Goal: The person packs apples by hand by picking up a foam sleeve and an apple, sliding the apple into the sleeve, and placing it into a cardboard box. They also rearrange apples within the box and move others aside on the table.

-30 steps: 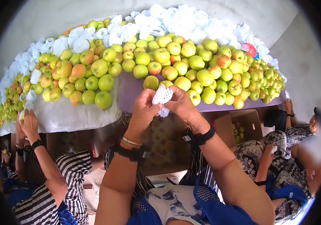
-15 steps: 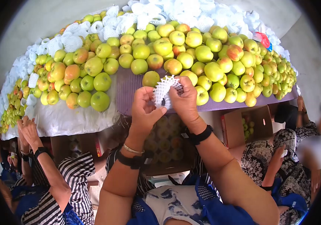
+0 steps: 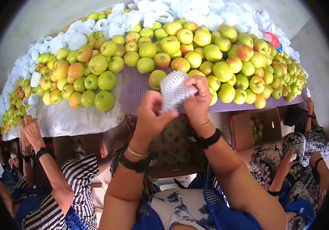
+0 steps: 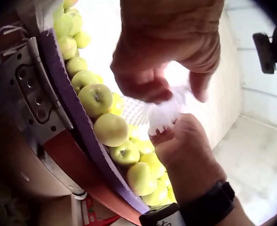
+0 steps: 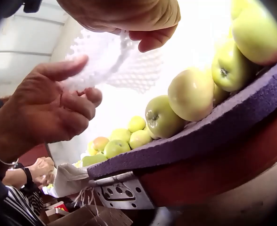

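Note:
A white foam fruit net is held up in front of the apples, its mesh sleeve spread wide. My right hand pinches its right edge between thumb and fingers. At its lower left is my left hand, blurred, with thumb and fingertips parted. In the right wrist view the net spreads between both hands, and the left thumb and fingers stand apart at its near edge. Beyond the hands, green-yellow apples lie piled on a purple ribbed mat.
White foam nets are heaped behind the apples. Below the table edge, a cardboard box holds apples in nets, and another box stands to the right. People sit on both sides, with a neighbour's hands at the left.
The foam net has been opened out from a small bunched shape into a wider sleeve. My left fingers have parted from their earlier grip, while the right hand keeps its pinch and has shifted right.

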The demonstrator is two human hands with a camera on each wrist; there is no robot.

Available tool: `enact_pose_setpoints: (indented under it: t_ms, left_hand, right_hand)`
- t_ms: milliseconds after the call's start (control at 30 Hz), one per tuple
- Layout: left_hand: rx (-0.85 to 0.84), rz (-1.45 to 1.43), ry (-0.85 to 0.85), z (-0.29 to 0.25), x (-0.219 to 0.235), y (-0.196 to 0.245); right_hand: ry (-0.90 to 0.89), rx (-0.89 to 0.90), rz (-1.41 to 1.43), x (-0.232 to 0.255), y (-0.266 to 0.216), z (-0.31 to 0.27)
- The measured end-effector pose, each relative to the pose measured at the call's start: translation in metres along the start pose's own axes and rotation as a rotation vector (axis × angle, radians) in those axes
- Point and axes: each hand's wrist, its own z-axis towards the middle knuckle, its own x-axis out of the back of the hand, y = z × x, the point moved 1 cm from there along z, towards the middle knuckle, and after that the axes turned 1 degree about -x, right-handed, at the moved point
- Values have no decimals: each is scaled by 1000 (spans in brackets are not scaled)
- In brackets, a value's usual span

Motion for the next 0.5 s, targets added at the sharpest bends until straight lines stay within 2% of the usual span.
enact_pose_setpoints:
  t_ms: [67, 100, 200, 233, 367, 500]
  left_hand:
    - [300, -170, -382, -6, 7, 5]
    - [245, -134, -396, -5, 12, 0]
    - [435, -388, -168, 1, 21, -7]
    - [452, -536, -157, 3, 17, -5]
    - [379, -706, -4, 2, 3, 1]
    - [357, -693, 101, 4, 23, -20]
  right_hand:
    - [-11, -69, 169, 2, 9, 2]
    - [-14, -104, 256, 3, 10, 4]
    - [-189, -112, 314, 8, -2, 4]
    - [-245, -105, 336, 6, -4, 3]
    - [-430, -90, 287, -2, -12, -6]
    - [-403, -85, 208, -5, -12, -14]
